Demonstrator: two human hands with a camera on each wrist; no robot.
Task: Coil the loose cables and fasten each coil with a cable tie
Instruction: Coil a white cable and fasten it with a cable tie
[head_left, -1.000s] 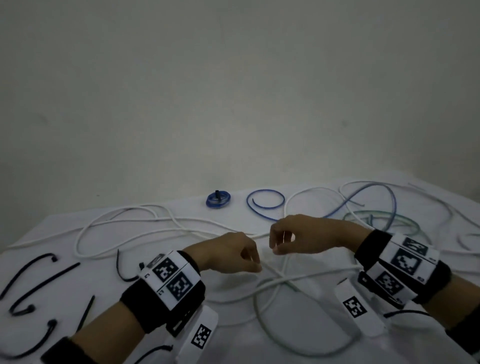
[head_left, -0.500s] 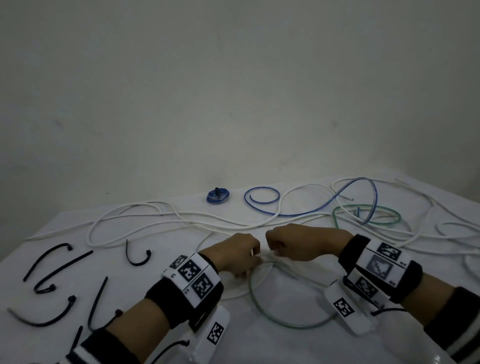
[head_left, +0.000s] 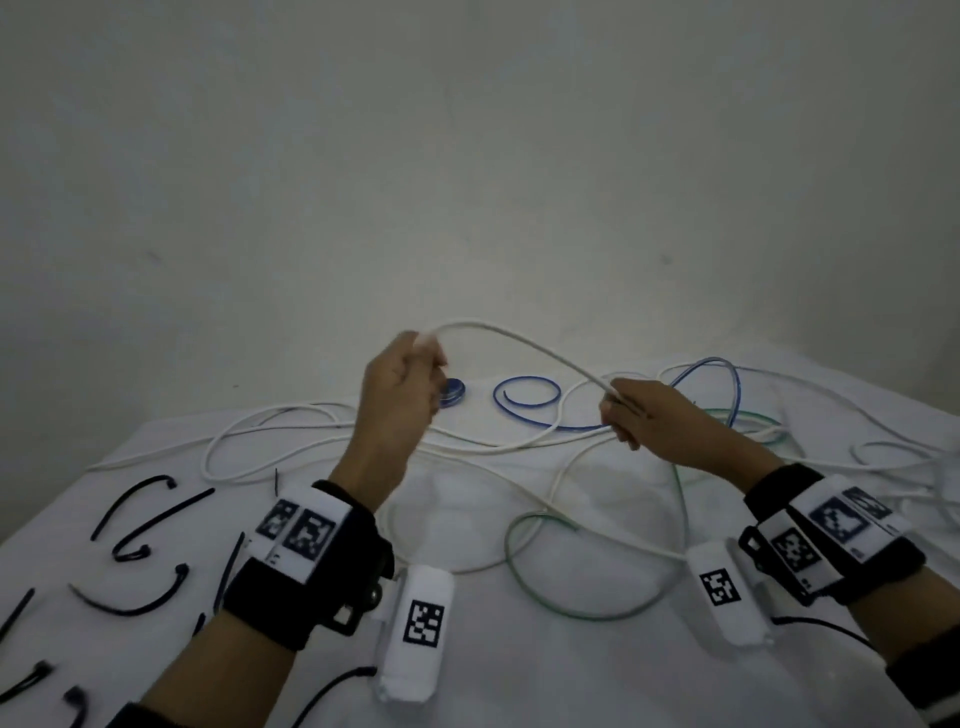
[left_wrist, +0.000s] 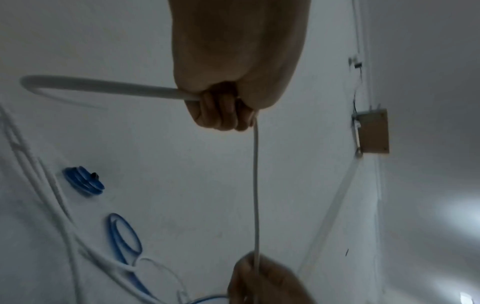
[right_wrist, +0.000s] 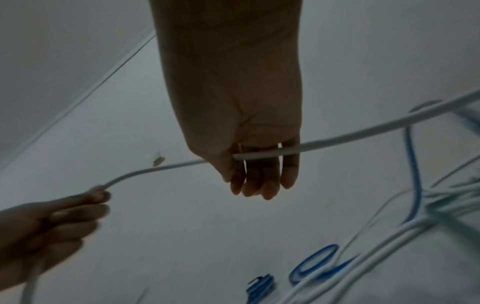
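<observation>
A long white cable (head_left: 519, 339) arcs in the air between my two hands above the white-covered table (head_left: 519, 675). My left hand (head_left: 428, 358) is raised and grips the cable near its end in a fist (left_wrist: 221, 111). My right hand (head_left: 615, 410) sits lower and to the right, pinching the same cable (right_wrist: 259, 155) between thumb and fingers (right_wrist: 259, 181). The rest of the white cable lies in loose loops on the table (head_left: 249, 436). A loose blue cable (head_left: 524, 402) and a green cable (head_left: 587, 608) also lie there. Several black cable ties (head_left: 135, 519) lie at the left.
A small blue coil (head_left: 453, 389), bound with a black tie, sits at the back just behind my left hand. More white, blue and green loops tangle at the right (head_left: 753, 415). A plain wall stands behind the table. A wooden box (left_wrist: 371, 131) hangs on the wall.
Both hands have risen off the table with the white cable. My left hand went up and left, the hands moved apart, and a span of cable now arcs between them.
</observation>
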